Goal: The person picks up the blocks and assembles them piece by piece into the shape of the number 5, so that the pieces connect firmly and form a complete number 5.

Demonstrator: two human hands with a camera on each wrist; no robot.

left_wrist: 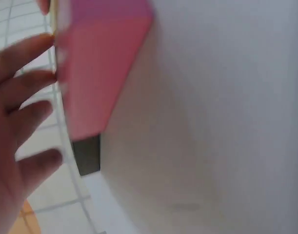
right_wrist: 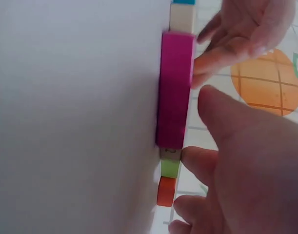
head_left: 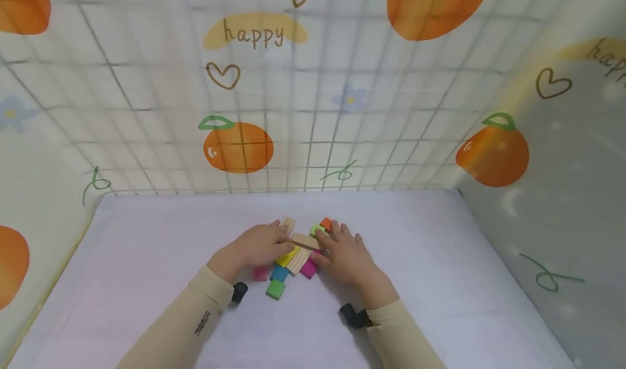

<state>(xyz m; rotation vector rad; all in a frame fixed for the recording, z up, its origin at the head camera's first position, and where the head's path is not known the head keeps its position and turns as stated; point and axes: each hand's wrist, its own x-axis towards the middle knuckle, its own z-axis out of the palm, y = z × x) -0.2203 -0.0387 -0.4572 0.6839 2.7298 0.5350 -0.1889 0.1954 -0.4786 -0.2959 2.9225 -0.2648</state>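
Observation:
Small coloured wooden blocks lie in a cluster mid-table. My left hand (head_left: 259, 244) rests over its left side, fingers extended, near a plain wooden block (head_left: 289, 224) and a yellow block (head_left: 285, 260). In the left wrist view, its fingertips are beside a pink block (left_wrist: 97, 78). Across from it my right hand (head_left: 349, 257) spreads its fingers, touching or just above a lime green block (head_left: 315, 230) and an orange block (head_left: 326, 223). Its thumb is near a magenta block (right_wrist: 175, 90). Between the hands lies another plain wooden block (head_left: 305, 242).
Nearer the body are a blue block (head_left: 280, 274) and a green block (head_left: 276, 289); a wood-grained block (head_left: 299, 261) lies beside the yellow one. White cloth covers the table (head_left: 161, 238). A printed curtain over a wire grid (head_left: 313, 141) stands behind.

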